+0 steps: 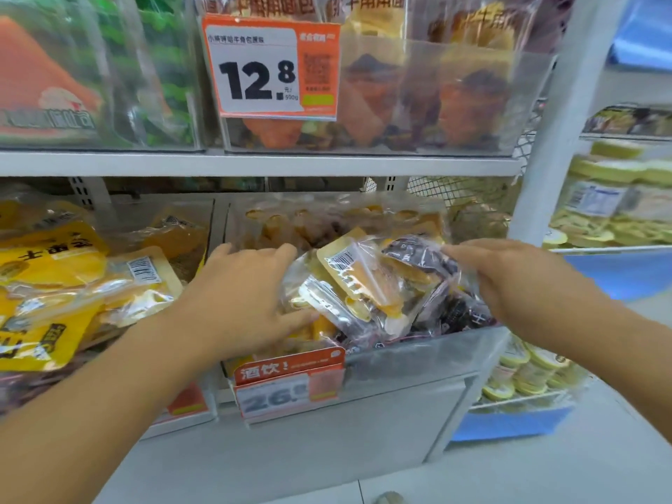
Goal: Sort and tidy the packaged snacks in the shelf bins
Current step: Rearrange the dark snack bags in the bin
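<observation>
Two bare arms reach far into the clear bin (418, 354) on the lower shelf, where the snack packs (363, 285) sit in a messy heap. On the left side of the heap, the left hand (243, 296) presses with spread, straight fingers. At its right, the right hand (509, 274) pinches a dark pack (418, 254) by its corner. Slippery wrappers could slide, so packs might tumble over the near wall, above the small price tag (287, 383)

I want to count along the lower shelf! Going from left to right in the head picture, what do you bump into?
Yellow snack bags → left hand → yellow packet with a barcode → dark purple packet → right hand → white shelf post → yellow-lidded tubs
</observation>
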`<act>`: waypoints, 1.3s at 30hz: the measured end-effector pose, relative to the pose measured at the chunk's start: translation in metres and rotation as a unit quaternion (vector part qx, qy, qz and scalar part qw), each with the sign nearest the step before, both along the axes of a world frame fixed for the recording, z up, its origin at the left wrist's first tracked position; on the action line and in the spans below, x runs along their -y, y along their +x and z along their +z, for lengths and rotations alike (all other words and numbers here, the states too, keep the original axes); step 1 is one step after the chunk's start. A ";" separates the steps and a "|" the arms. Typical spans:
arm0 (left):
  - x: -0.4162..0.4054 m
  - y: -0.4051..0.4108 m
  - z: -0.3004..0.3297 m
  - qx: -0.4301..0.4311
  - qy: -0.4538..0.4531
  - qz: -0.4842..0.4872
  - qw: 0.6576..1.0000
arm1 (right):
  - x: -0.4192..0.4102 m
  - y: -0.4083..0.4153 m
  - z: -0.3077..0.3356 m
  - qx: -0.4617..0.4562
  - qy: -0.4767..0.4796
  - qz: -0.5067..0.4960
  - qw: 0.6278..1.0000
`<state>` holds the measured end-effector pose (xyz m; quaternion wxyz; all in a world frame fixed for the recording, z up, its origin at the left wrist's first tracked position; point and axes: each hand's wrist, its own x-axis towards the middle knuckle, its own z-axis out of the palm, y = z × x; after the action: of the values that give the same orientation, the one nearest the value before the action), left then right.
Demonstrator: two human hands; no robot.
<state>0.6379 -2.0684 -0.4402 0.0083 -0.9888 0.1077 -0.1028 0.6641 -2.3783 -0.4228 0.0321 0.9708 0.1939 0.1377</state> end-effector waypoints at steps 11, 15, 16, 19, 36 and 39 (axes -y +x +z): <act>-0.015 0.003 0.003 0.016 -0.069 -0.007 0.997 | -0.102 0.039 0.032 -0.076 0.067 0.098 0.990; -0.017 0.007 0.002 0.009 -0.044 -0.015 0.999 | -0.159 0.109 0.016 -0.123 -0.035 0.023 0.991; -0.018 0.007 0.001 0.005 -0.048 -0.015 0.999 | -0.165 0.122 0.012 -0.117 -0.026 -0.006 0.993; -0.019 0.009 0.000 0.006 -0.072 -0.021 0.997 | -0.174 0.144 0.008 -0.101 0.038 -0.049 0.993; -0.015 0.002 0.001 0.027 -0.087 0.004 0.996 | -0.124 0.099 0.012 0.037 0.117 0.127 0.984; -0.016 0.001 0.001 0.022 -0.083 0.000 0.996 | -0.113 0.091 0.005 0.067 0.198 0.172 0.963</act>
<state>0.6390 -2.0525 -0.4392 -0.0710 -0.9837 0.0986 -0.1327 0.7553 -2.2653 -0.4174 -0.1724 0.8982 0.3244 0.2416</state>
